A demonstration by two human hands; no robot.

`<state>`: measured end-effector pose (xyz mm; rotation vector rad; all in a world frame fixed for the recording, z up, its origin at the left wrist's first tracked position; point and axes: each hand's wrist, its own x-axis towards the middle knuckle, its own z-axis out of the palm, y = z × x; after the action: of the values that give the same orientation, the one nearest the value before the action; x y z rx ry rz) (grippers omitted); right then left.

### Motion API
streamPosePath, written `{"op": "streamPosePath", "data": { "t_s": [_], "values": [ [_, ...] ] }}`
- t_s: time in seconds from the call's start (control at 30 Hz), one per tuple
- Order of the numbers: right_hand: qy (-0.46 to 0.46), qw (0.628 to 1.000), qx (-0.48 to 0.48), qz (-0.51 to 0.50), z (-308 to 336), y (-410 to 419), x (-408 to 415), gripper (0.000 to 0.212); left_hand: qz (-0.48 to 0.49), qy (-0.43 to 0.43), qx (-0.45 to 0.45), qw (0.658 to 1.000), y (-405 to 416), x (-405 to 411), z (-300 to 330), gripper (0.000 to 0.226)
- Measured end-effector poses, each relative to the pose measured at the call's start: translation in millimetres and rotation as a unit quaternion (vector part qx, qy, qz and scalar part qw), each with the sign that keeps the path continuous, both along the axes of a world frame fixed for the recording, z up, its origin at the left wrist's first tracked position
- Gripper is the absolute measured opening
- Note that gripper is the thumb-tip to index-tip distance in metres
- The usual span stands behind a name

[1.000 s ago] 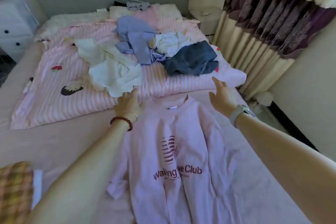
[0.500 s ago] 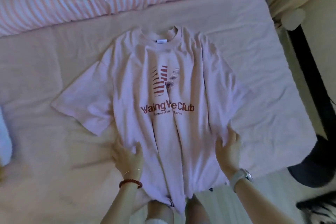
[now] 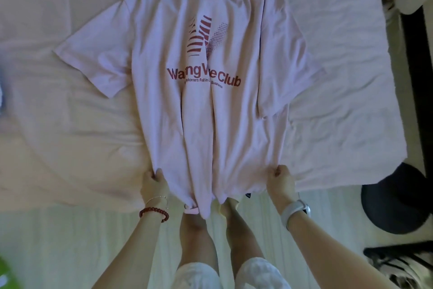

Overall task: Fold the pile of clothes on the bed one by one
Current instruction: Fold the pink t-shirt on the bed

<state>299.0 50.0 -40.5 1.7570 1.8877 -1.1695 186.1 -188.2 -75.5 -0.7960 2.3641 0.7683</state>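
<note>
Now the fingers of the left hand [image 3: 153, 183] curl tight on the shirt's low left side, and the right hand [image 3: 280, 181] pinches the low right side, likely to pull the pink T-shirt [image 3: 210, 106] flat for folding. It lies face up in the middle of the frame on the bed sheet [image 3: 70, 124], running up and down, collar at the top, hem hanging off the bed's edge

A pale wooden floor [image 3: 70, 241] runs along the near edge. A dark round object [image 3: 396, 197], blurred, sits at the right, with a black-and-white striped item [image 3: 403, 263] below it. A green patch [image 3: 4, 274] shows at the lower left corner.
</note>
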Motion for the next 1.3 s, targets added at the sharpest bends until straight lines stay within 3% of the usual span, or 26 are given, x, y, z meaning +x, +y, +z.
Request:
{"op": "streamPosePath", "data": {
  "t_s": [0.13, 0.3, 0.47, 0.6, 0.7, 0.8, 0.9, 1.0, 1.17, 1.3],
  "values": [
    [0.027, 0.996, 0.081, 0.023, 6, 13, 20, 0.023, 0.037, 0.099, 0.031, 0.994, -7, 7, 27, 0.031],
    [0.091, 0.987, 0.125, -0.040, 26, 29, 35, 0.028, -0.076, 0.140, -0.025, 0.987, -35, -2, 56, 0.045],
    [0.150, 0.983, 0.095, -0.054, 28, 18, 36, 0.023, -0.156, 0.066, -0.069, 0.983, -56, -10, 59, 0.050],
    [0.122, 0.990, 0.068, 0.031, 26, 13, 44, 0.037, -0.193, 0.046, -0.093, 0.976, -70, -14, 54, 0.049],
    [0.069, 0.992, 0.071, 0.082, 14, 17, 57, 0.009, -0.201, 0.038, -0.103, 0.973, -82, -9, 46, 0.057],
    [0.059, 0.993, 0.096, 0.033, -1, 15, 65, 0.007, -0.284, 0.042, -0.130, 0.949, -78, 6, 39, 0.064],
    [0.059, 0.987, 0.149, -0.030, -11, 3, 72, 0.029, -0.411, 0.075, -0.096, 0.903, -58, 24, 28, 0.065],
    [0.095, 0.981, 0.168, -0.034, -21, -8, 74, 0.029, -0.488, 0.085, -0.055, 0.867, -31, 38, 15, 0.067],
    [0.142, 0.973, 0.150, -0.102, -34, -20, 64, 0.029, -0.502, 0.019, -0.014, 0.865, -1, 53, -1, 0.070],
    [0.075, 0.990, 0.072, -0.095, -47, -16, 55, 0.026, -0.497, -0.026, -0.011, 0.867, 2, 52, -7, 0.069]
  ]
}}
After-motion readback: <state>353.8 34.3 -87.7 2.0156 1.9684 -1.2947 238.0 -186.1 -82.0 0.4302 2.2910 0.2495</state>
